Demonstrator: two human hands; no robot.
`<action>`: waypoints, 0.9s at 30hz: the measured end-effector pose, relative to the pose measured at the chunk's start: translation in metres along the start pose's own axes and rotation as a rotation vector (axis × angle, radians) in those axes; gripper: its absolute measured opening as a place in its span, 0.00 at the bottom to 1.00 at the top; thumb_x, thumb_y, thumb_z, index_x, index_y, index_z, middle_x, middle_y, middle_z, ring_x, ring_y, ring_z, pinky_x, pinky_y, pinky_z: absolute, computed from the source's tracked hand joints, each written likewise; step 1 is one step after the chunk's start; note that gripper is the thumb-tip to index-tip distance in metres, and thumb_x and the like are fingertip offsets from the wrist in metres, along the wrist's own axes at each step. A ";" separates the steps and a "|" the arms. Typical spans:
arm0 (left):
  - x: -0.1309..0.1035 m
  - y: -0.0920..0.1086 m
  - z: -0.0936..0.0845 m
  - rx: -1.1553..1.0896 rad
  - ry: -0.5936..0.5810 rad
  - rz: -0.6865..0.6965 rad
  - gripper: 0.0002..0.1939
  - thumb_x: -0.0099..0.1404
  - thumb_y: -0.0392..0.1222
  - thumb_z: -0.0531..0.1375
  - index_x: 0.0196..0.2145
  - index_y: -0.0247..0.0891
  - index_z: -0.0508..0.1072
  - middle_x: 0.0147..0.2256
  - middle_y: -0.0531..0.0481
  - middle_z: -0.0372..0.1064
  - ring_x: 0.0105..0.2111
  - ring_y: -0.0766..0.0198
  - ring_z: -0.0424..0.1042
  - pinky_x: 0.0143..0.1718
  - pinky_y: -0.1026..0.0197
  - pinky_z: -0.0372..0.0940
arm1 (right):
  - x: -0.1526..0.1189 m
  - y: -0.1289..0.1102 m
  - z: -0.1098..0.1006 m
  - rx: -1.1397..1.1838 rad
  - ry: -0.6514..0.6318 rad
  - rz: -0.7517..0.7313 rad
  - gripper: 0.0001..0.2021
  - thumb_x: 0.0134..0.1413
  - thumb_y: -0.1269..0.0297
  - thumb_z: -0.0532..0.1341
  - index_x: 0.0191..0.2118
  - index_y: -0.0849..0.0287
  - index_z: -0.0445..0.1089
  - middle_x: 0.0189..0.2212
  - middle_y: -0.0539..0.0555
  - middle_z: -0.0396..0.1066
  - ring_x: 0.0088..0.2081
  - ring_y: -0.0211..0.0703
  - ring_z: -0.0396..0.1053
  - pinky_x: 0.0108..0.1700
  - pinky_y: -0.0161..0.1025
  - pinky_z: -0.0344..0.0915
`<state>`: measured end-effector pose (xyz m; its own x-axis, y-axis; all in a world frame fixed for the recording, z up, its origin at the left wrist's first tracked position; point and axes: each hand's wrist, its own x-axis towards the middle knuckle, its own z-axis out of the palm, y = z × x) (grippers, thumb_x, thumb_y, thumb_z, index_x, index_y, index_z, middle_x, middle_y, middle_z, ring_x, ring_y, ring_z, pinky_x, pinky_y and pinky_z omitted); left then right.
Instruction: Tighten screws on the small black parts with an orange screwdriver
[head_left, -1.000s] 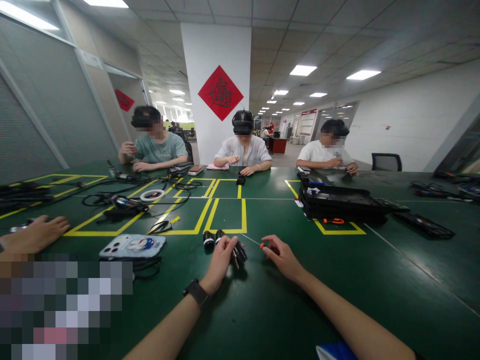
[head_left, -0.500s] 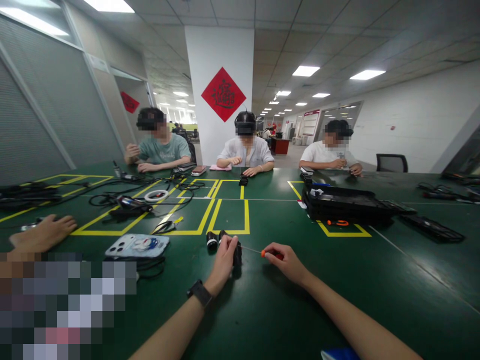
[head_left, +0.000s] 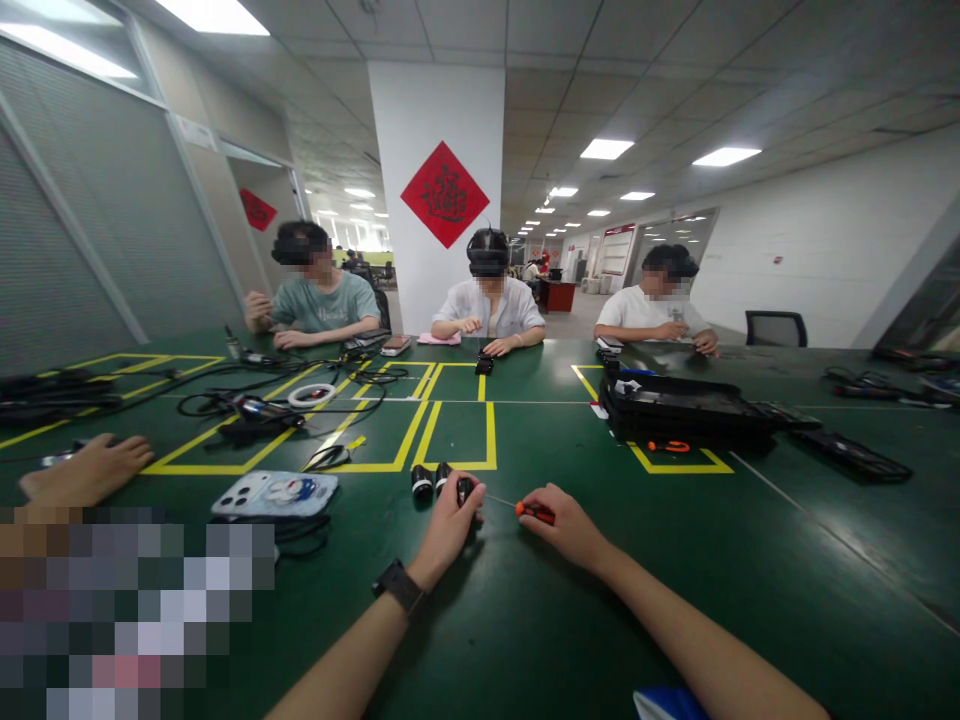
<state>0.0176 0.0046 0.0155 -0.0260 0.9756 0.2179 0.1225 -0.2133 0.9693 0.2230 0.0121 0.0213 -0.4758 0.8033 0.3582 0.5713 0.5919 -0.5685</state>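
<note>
The left hand (head_left: 448, 528), a dark watch (head_left: 396, 585) on its wrist, is clenched over a small black cylindrical part (head_left: 464, 490) on the green desk (head_left: 525, 620), fingers curled around it so only its upper end shows; two more black cylinders (head_left: 422, 482), each with a pale band, stand just beside it to the left, near the edge of a yellow tape square (head_left: 457, 432). The right hand (head_left: 568, 522) is grasping a small orange-handled screwdriver (head_left: 534, 511), its thin shaft pointing left toward the held part; whether the tip touches the part cannot be told.

Left of the hands a phone in a patterned case (head_left: 274, 494) lies face down over a dark cable; another person's hand (head_left: 86, 470) rests flat on the desk further left. To the right sits a black tray (head_left: 682, 408) with a second orange screwdriver (head_left: 667, 446) just in front of it; tangled cables and a roll of white tape (head_left: 312, 394) lie beyond the phone. Three people sit along the far side of the desk, hands on the surface.
</note>
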 end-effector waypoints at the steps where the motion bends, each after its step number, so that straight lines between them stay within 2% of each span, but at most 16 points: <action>1: 0.000 0.000 -0.001 0.022 -0.004 0.022 0.15 0.57 0.53 0.53 0.35 0.38 0.63 0.28 0.53 0.61 0.28 0.67 0.65 0.28 0.64 0.63 | 0.000 0.000 0.001 -0.024 -0.011 -0.016 0.08 0.53 0.61 0.58 0.35 0.58 0.69 0.30 0.51 0.66 0.35 0.41 0.61 0.37 0.38 0.59; 6: 0.001 0.001 -0.002 0.177 -0.008 0.123 0.13 0.58 0.50 0.53 0.32 0.37 0.65 0.29 0.53 0.63 0.30 0.65 0.63 0.34 0.62 0.60 | 0.001 -0.003 0.001 -0.131 -0.036 -0.060 0.07 0.53 0.61 0.57 0.32 0.59 0.67 0.31 0.52 0.64 0.36 0.42 0.60 0.38 0.38 0.59; 11: 0.001 0.001 -0.001 0.253 0.012 0.133 0.12 0.58 0.50 0.53 0.29 0.37 0.65 0.27 0.52 0.62 0.30 0.64 0.62 0.34 0.62 0.58 | 0.002 -0.007 -0.003 -0.118 -0.083 -0.111 0.07 0.56 0.63 0.54 0.35 0.59 0.67 0.34 0.53 0.63 0.38 0.42 0.59 0.42 0.39 0.58; 14: 0.001 0.001 -0.001 0.255 0.008 0.117 0.12 0.57 0.50 0.53 0.28 0.37 0.65 0.25 0.54 0.62 0.27 0.65 0.61 0.31 0.63 0.57 | 0.001 -0.009 -0.005 -0.081 -0.066 -0.108 0.07 0.57 0.67 0.51 0.34 0.59 0.66 0.34 0.53 0.63 0.38 0.41 0.59 0.43 0.40 0.58; 17: 0.001 0.001 -0.001 0.216 0.003 0.095 0.13 0.56 0.51 0.54 0.29 0.37 0.65 0.24 0.54 0.62 0.25 0.66 0.61 0.29 0.64 0.57 | -0.002 -0.011 -0.005 -0.043 -0.041 -0.098 0.05 0.54 0.67 0.54 0.36 0.59 0.65 0.35 0.53 0.63 0.38 0.42 0.60 0.42 0.40 0.59; 21: 0.001 -0.002 -0.003 0.173 0.013 0.074 0.13 0.56 0.51 0.55 0.30 0.37 0.65 0.24 0.55 0.62 0.25 0.66 0.63 0.28 0.64 0.58 | -0.004 -0.012 -0.005 0.017 -0.038 -0.070 0.08 0.52 0.69 0.56 0.41 0.59 0.64 0.36 0.53 0.64 0.38 0.41 0.61 0.42 0.39 0.60; 27: 0.001 -0.004 -0.003 0.174 0.014 0.081 0.12 0.56 0.49 0.56 0.32 0.38 0.65 0.26 0.55 0.63 0.25 0.67 0.64 0.29 0.64 0.59 | -0.003 -0.012 -0.002 -0.003 -0.015 -0.060 0.07 0.51 0.67 0.58 0.38 0.59 0.65 0.36 0.53 0.63 0.39 0.42 0.61 0.42 0.40 0.59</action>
<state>0.0140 0.0067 0.0123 -0.0226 0.9546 0.2971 0.2947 -0.2776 0.9144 0.2192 0.0032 0.0287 -0.5193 0.7651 0.3807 0.5432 0.6394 -0.5442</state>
